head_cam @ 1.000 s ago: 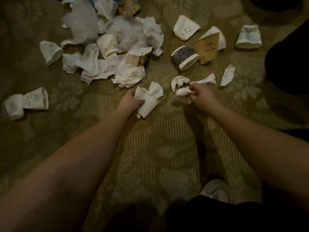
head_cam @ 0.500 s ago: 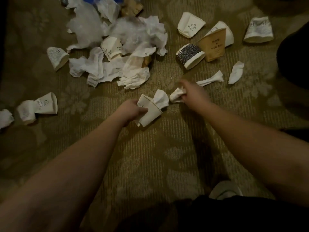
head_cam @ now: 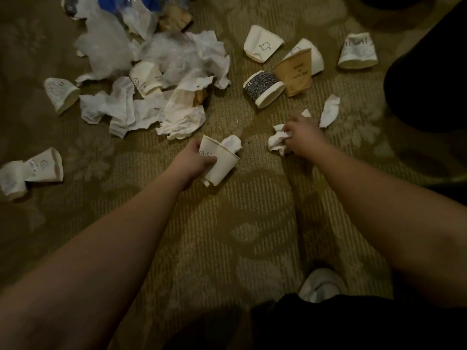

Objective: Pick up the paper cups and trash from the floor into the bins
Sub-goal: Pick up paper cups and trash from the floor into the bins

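Observation:
My left hand (head_cam: 193, 161) grips a white paper cup (head_cam: 221, 164) just above the carpet, with a crumpled tissue (head_cam: 232, 145) stuffed in its mouth. To the right, my right hand (head_cam: 304, 136) is closed on crumpled white tissues (head_cam: 278, 142). A loose tissue scrap (head_cam: 329, 111) lies just beyond it. Further back lie a dark patterned cup (head_cam: 262, 88), a brown cup (head_cam: 295, 75), a white cup (head_cam: 262, 44) and a crushed printed cup (head_cam: 357, 50). A heap of tissues and clear plastic (head_cam: 161, 79) covers the upper left.
Two more crushed white cups (head_cam: 38, 169) lie at the far left and another cup (head_cam: 62, 93) sits left of the heap. A dark shape (head_cam: 427, 84) fills the right edge. My white shoe (head_cam: 321, 286) shows at the bottom, on patterned olive carpet (head_cam: 227, 236).
My right hand has gathered the long tissue strip along with the crumpled wad and shifted slightly right. My left hand keeps hold of the cup. The view has moved closer.

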